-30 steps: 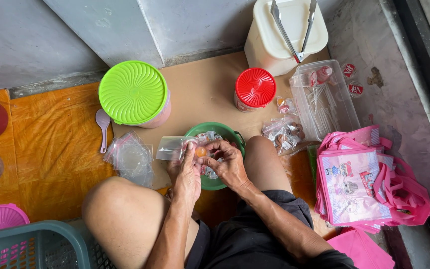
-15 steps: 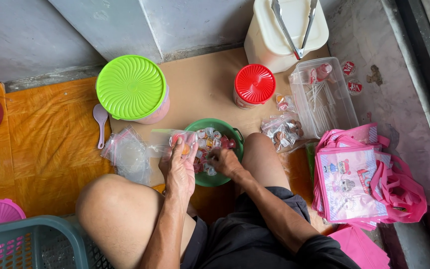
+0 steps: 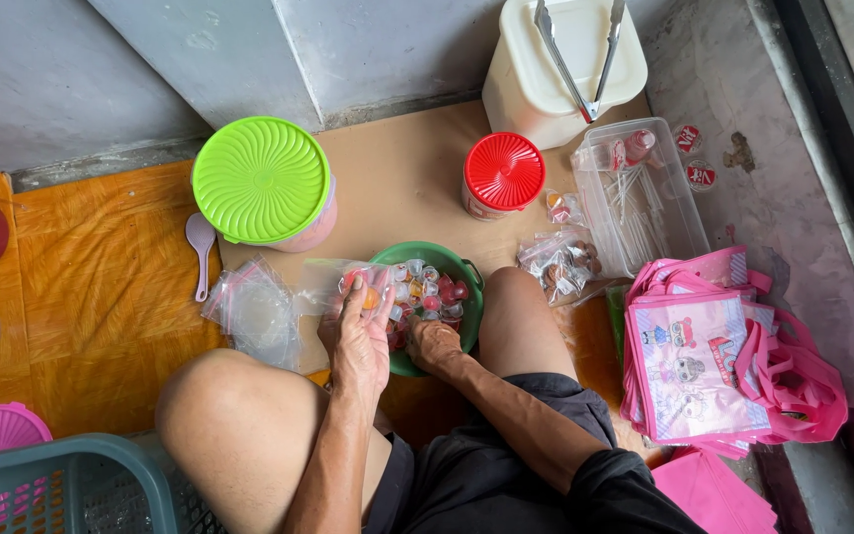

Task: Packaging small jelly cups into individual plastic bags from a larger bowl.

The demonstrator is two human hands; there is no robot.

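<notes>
Obs., largest first: orange mat (image 3: pixel 81 287) and brown sheet (image 3: pixel 402 183) cover the floor where you sit. Pink bags (image 3: pixel 714 356) lie at your right. Lime-lidded tub (image 3: pixel 264 183) stands behind the clear bags (image 3: pixel 254 311); red-lidded jar (image 3: pixel 501 173) is near the green bowl (image 3: pixel 452 262). The bowl, between your knees, holds small coloured jelly cups (image 3: pixel 427 292). Your left hand (image 3: pixel 358 341): grip clenched on a small clear bag (image 3: pixel 343 282) at the bowl's rim. Your right hand (image 3: pixel 434 343) is in the bowl among the cups; grip state cannot be told.
</notes>
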